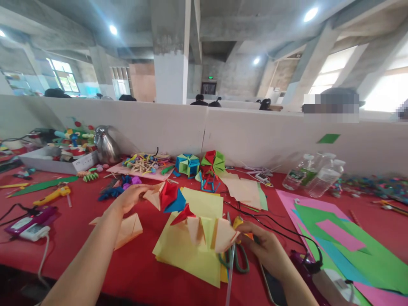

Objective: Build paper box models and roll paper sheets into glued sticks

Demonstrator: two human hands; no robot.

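A chain of folded paper pieces [208,231] in red, blue, beige and yellow stretches between my hands above the table. My left hand [132,197] pinches its beige far-left end, next to a red and a blue fold. At the other end, my right hand [263,244] has its fingers closed on a beige fold. Whether the blue and red folds in the middle are joined is unclear. Under the chain lie yellow paper sheets [181,263]. Green-handled scissors [242,259] and part of a yellow glue gun [237,222] show beside my right hand.
Folded beige paper [129,231] lies by my left forearm. Two finished paper shapes [188,165] stand near the white partition [270,136]. Plastic bottles [327,176], coloured sheets [382,246], black cables and a phone [272,284] are on the right; a yellow glue gun [52,194] lies left.
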